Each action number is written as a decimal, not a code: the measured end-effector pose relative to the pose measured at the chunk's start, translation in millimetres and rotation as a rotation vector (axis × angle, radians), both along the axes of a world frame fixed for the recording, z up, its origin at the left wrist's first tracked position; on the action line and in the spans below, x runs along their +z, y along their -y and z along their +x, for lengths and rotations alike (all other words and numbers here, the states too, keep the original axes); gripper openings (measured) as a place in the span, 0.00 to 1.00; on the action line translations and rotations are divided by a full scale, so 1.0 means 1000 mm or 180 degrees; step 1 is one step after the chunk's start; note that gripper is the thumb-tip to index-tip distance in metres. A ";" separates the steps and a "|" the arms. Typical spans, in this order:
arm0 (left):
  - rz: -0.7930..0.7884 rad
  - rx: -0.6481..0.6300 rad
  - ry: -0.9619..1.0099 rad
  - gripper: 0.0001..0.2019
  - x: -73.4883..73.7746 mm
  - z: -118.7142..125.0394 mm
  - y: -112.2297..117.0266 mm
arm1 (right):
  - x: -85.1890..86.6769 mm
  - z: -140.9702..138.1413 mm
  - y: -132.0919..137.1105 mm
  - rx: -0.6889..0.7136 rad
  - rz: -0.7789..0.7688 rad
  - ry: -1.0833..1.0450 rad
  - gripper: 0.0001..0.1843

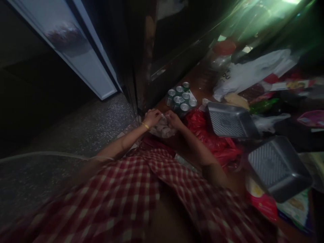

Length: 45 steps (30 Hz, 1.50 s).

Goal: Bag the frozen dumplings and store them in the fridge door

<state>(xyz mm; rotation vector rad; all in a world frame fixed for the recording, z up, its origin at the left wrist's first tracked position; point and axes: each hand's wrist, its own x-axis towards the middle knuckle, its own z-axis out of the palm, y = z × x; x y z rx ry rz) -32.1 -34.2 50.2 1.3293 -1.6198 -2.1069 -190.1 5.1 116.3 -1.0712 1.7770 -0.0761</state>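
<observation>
My left hand (152, 117), with a gold bangle at the wrist, and my right hand (173, 120) are both closed on a crumpled pale bag or cloth (163, 129) held between them at the table's near edge. The bundle's contents are hidden. A pack of green drink cans (181, 96) stands just beyond my hands. A red plastic bag (212, 140) lies right beside my right forearm. My red checked shirt fills the lower part of the view.
Two grey ribbed trays (229, 120) (277, 168) lie upside down to the right. A white plastic bag (249, 76), packets and wrappers crowd the brown table (202, 79) behind. A dark cabinet (172, 40) stands ahead. Speckled floor (96, 125) and a pale door frame (83, 57) are at left.
</observation>
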 end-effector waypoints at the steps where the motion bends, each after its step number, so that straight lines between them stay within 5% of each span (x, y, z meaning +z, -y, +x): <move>1: 0.0248 0.0085 -0.0049 0.06 0.004 -0.001 -0.002 | 0.001 -0.002 0.003 -0.0246 0.0118 0.0164 0.15; 4: 0.0592 0.0248 -0.0229 0.08 0.018 -0.006 -0.015 | 0.006 -0.011 0.010 -0.0686 0.0576 0.0623 0.18; 8: -0.0468 0.0099 -0.0564 0.08 0.027 -0.005 -0.029 | 0.012 -0.020 0.015 -0.0807 0.0898 0.0863 0.19; 10: -0.0588 -0.0081 -0.0733 0.08 0.021 -0.003 -0.028 | 0.013 -0.022 0.013 -0.0414 0.0624 0.0675 0.15; 13: 0.0017 -0.0079 -0.0563 0.12 0.004 -0.005 -0.019 | 0.013 -0.021 0.005 0.0844 -0.0265 0.0043 0.06; 16: 0.0403 -0.0170 -0.0591 0.16 -0.010 -0.015 -0.008 | 0.011 -0.020 -0.007 0.2014 -0.1115 -0.0570 0.12; 23: -0.0045 -0.1268 -0.0979 0.16 -0.009 -0.026 0.013 | 0.000 -0.021 -0.029 0.2295 -0.2079 -0.1397 0.15; 29: -0.1707 -0.1656 -0.0184 0.15 0.005 -0.012 0.013 | 0.011 -0.030 -0.037 0.2384 -0.1481 -0.1496 0.13; 35: -0.1797 -0.1896 0.0349 0.15 0.002 -0.010 0.001 | 0.033 -0.031 -0.043 0.2709 -0.0976 -0.1145 0.14; 38: -0.1710 -0.1997 0.0451 0.16 0.006 -0.016 0.006 | 0.031 -0.020 -0.033 0.2196 -0.0757 -0.0930 0.16; 43: -0.1545 -0.1888 0.0456 0.16 0.016 -0.014 0.015 | 0.012 -0.001 -0.016 0.0042 -0.0038 -0.0311 0.20; 45: -0.1483 -0.1761 0.0454 0.16 0.017 -0.007 0.015 | 0.005 0.002 -0.013 -0.0478 0.0167 -0.0226 0.19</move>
